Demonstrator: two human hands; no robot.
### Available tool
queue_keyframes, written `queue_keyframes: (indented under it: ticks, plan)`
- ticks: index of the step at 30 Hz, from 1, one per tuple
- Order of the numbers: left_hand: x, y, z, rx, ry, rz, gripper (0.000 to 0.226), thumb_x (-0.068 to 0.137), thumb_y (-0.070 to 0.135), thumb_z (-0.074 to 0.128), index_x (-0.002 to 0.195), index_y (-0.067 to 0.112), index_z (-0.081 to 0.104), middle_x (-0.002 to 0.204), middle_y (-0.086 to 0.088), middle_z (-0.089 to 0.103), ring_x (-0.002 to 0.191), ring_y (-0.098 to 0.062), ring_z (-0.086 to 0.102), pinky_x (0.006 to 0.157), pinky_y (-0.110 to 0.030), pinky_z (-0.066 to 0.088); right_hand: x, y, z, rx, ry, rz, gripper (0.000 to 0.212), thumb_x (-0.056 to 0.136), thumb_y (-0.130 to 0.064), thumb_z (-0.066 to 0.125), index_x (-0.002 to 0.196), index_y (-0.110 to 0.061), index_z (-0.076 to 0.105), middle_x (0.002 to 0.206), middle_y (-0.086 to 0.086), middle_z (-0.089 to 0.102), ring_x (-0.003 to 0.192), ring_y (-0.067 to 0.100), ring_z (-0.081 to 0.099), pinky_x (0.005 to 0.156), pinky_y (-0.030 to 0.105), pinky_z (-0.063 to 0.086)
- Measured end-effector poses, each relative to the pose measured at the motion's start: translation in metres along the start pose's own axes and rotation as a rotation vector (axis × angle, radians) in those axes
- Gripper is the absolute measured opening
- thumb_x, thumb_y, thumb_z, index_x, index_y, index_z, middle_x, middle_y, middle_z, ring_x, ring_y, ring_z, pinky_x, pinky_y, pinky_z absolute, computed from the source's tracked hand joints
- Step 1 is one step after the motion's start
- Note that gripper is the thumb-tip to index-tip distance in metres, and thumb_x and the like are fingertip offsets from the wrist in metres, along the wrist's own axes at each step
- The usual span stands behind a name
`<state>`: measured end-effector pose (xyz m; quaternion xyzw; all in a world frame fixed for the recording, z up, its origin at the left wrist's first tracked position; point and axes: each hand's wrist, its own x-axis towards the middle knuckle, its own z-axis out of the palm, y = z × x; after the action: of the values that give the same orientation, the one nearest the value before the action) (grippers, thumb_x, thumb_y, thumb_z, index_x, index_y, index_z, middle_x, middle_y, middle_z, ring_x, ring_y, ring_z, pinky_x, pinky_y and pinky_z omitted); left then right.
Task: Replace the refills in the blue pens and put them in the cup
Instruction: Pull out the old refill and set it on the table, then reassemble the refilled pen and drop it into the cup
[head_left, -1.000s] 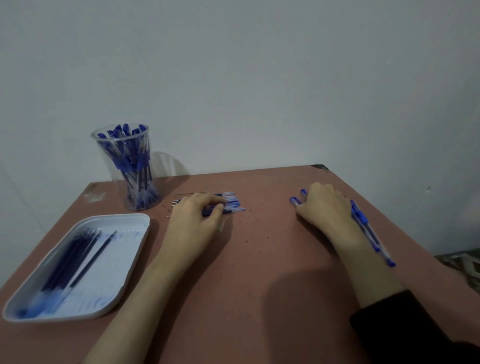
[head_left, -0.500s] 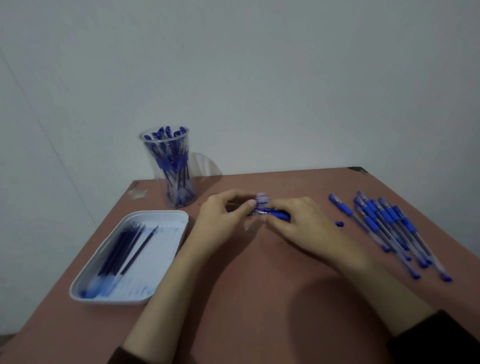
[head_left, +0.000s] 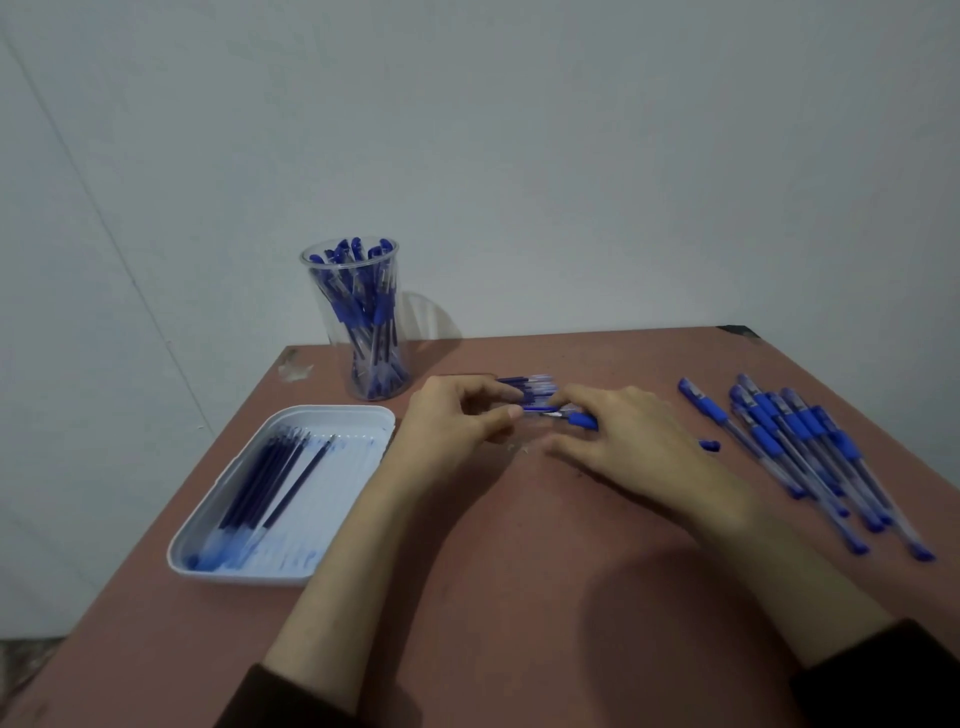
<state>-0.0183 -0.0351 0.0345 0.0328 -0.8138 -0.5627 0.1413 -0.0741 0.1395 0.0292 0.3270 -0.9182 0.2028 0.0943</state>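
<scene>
Mid-frame, one pen (head_left: 582, 420) sits between the hands: left hand (head_left: 452, 421) pinches one end, right hand (head_left: 639, 441) grips the other. Cup (head_left: 358, 332) stands upper left on the bench (head_left: 519, 571), loose pens (head_left: 800, 441) far right.

Both arms wear long sleeves of a dark, near-black fabric with a faint brown cast. The left sleeve (head_left: 291, 696) and the right sleeve (head_left: 883, 675) each end in a soft, plain edge low in the view, leaving the forearms bare from there to the wrists. The left hand (head_left: 457, 423) and the right hand (head_left: 639, 441) are bare, and the left thumbnail (head_left: 514, 412) is trimmed short.
</scene>
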Motion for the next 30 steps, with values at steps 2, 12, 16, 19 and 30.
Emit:
queue_keyframes:
  ticks: [2, 12, 16, 19, 30]
  plan:
    - [0.003, -0.006, -0.002, 0.068, 0.004, -0.034, 0.013, 0.083, 0.010, 0.071, 0.080, 0.022, 0.072, 0.067, -0.003, 0.068, 0.060, -0.010, 0.061, 0.074, -0.029, 0.055, 0.001, 0.010, -0.002, -0.043, -0.011, 0.087, 0.020, 0.086, -0.027, 0.056, 0.105, -0.034, 0.053, 0.081, -0.002, 0.064, 0.080, 0.022, 0.058, 0.062, 0.032, 0.034]
    - [0.002, -0.006, -0.003, 0.255, -0.494, -0.039, 0.006, 0.073, 0.022, 0.081, 0.077, 0.025, 0.078, 0.076, -0.001, 0.074, 0.071, -0.004, 0.063, 0.079, -0.026, 0.050, 0.004, 0.010, -0.005, 0.216, 0.112, 0.135, 0.009, 0.089, -0.018, 0.056, 0.094, -0.026, 0.055, 0.070, -0.008, 0.058, 0.063, 0.008, 0.055, 0.056, 0.021, 0.043]
    - [0.000, -0.006, -0.003, 0.246, -0.520, -0.051, 0.007, 0.073, 0.031, 0.079, 0.078, 0.025, 0.078, 0.078, 0.002, 0.074, 0.074, -0.007, 0.065, 0.077, -0.025, 0.049, 0.003, 0.007, -0.005, 0.317, 0.134, 0.114, 0.008, 0.088, -0.020, 0.062, 0.088, -0.026, 0.057, 0.070, -0.006, 0.062, 0.062, 0.002, 0.056, 0.055, 0.009, 0.039]
    - [0.002, -0.009, 0.003, 0.154, -0.286, -0.046, 0.016, 0.079, 0.035, 0.074, 0.080, 0.020, 0.077, 0.075, 0.002, 0.072, 0.068, -0.006, 0.060, 0.071, -0.025, 0.047, 0.002, 0.004, -0.006, 0.381, 0.155, 0.087, 0.006, 0.086, -0.023, 0.066, 0.087, -0.029, 0.064, 0.069, -0.004, 0.064, 0.061, 0.004, 0.054, 0.055, 0.009, 0.038]
    - [-0.002, 0.006, 0.025, -0.838, -0.162, -0.147, 0.018, 0.089, 0.012, 0.056, 0.099, 0.010, 0.071, 0.090, -0.005, 0.073, 0.078, -0.017, 0.068, 0.083, -0.036, 0.050, 0.002, -0.024, -0.008, 1.352, -0.228, 0.295, 0.038, 0.094, -0.026, 0.050, 0.059, -0.017, 0.061, 0.052, 0.003, 0.047, 0.037, 0.008, 0.027, 0.040, 0.023, 0.014]
